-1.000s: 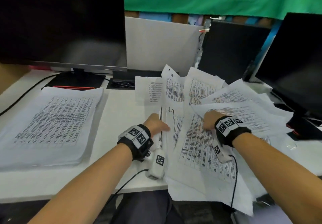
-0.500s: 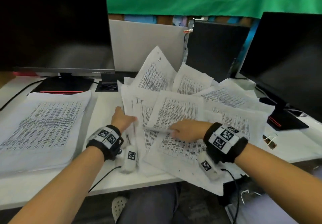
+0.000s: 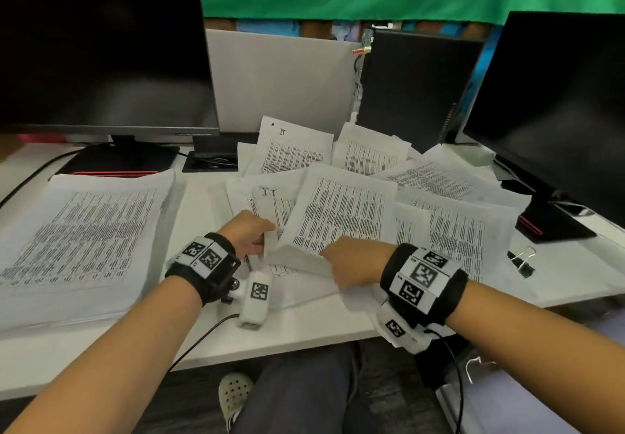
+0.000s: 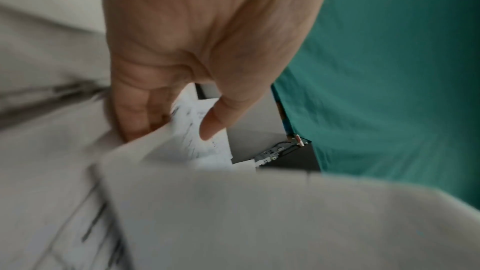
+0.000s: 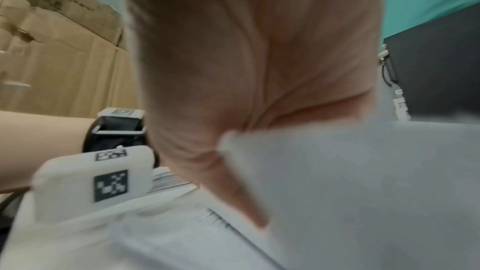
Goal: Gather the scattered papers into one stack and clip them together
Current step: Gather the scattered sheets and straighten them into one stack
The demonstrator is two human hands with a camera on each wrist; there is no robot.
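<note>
Several printed papers (image 3: 341,210) lie fanned and overlapping across the middle and right of the white desk (image 3: 304,335). My left hand (image 3: 262,236) holds the left edge of the pile; in the left wrist view the left hand (image 4: 176,128) pinches sheets (image 4: 205,151) between thumb and fingers. At the near edge of the top sheets, my right hand (image 3: 329,259) grips and lifts them a little off the desk. In the right wrist view the papers (image 5: 363,192) cover the fingers of the right hand (image 5: 246,171). A black binder clip (image 3: 523,259) lies on the desk to the right of the pile.
A thick separate paper stack (image 3: 77,234) lies at the left. A dark monitor (image 3: 101,45) stands at the back left and another monitor (image 3: 558,112) at the right. A black computer tower (image 3: 412,85) and a white divider (image 3: 280,75) are behind the papers.
The loose sheets have been drawn closer together toward the middle. My right hand went from lying flat on the sheets to gripping and lifting their near edge; my left hand closed on the left edge.
</note>
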